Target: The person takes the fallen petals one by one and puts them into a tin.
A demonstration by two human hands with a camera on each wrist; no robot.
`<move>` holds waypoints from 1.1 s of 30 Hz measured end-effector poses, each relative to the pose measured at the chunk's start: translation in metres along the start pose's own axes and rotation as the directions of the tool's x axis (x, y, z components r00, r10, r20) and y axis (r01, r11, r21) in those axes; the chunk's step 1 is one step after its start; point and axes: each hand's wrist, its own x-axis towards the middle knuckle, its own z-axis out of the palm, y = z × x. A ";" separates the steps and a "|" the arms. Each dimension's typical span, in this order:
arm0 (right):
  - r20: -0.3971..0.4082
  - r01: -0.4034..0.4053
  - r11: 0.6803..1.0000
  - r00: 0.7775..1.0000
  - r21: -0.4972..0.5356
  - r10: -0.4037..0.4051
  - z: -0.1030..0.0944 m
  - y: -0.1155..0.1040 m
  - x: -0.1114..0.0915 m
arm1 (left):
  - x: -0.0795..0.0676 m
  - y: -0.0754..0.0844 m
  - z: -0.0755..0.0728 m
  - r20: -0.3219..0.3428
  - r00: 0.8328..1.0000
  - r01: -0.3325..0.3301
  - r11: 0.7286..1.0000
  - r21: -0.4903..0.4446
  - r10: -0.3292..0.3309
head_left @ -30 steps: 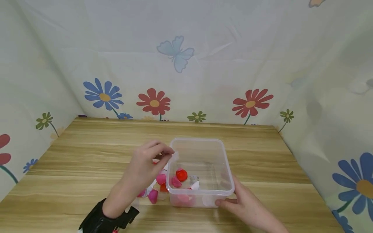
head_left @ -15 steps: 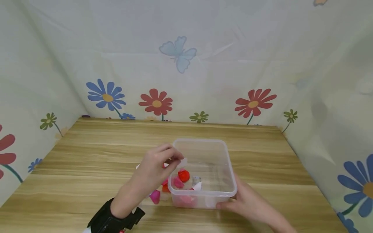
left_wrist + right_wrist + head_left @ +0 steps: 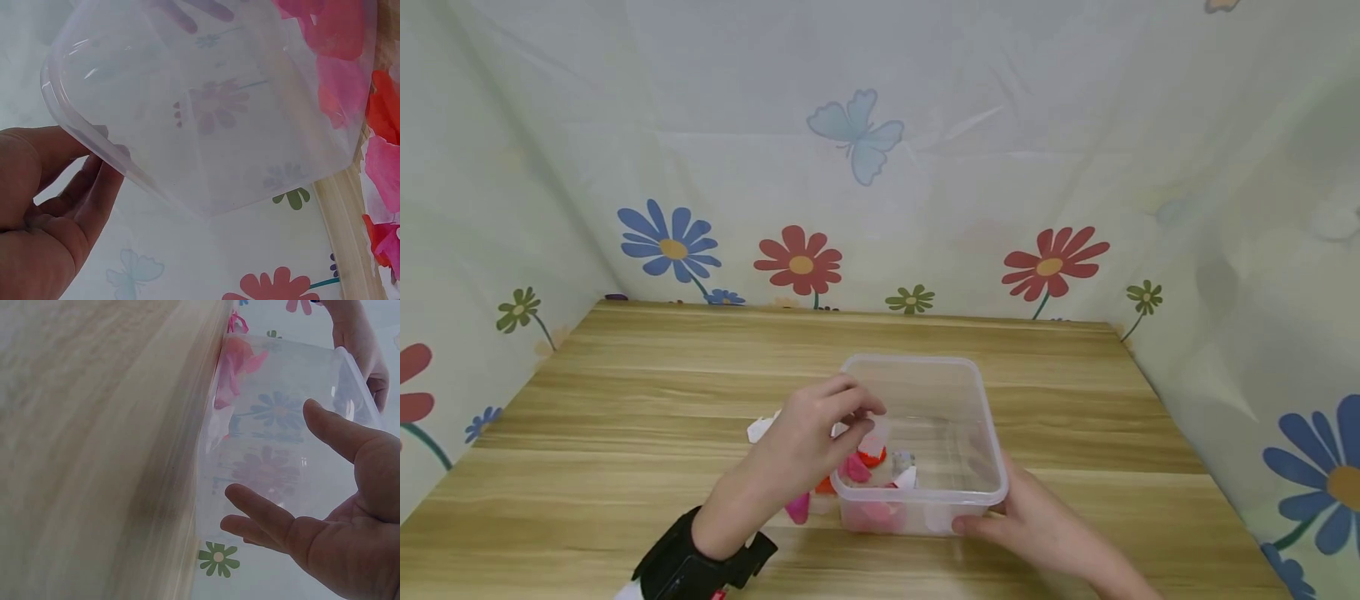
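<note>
Scraps (image 3: 858, 469) in box (image 3: 921, 497), more on table (image 3: 1045, 375) beside it. Left hand (image 3: 812, 427) loosely bent above, apparently empty; right hand (image 3: 1030, 525) wide against box. Risks: low left retreat scattering outside scraps; right push skidding box.

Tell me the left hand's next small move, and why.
I'd lift the left hand back over the box's left rim toward the loose scraps. Its thumb and fingers look parted, a pale scrap shows just below them, and those scraps lie outside the box.
</note>
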 end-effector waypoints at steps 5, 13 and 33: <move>-0.001 -0.009 1.000 1.000 -0.010 0.009 0.000 0.000 -0.001 | -0.001 -0.001 -0.001 0.002 1.000 0.002 1.000 -0.007 -0.002; 0.007 -0.023 1.000 1.000 0.019 0.023 0.000 0.002 -0.001 | -0.002 -0.004 -0.015 -0.066 0.994 0.095 0.992 0.079 -0.090; 0.002 -0.051 0.999 0.999 -0.008 0.051 0.002 0.000 0.000 | -0.013 -0.036 -0.037 0.187 0.872 0.375 0.862 0.340 -0.453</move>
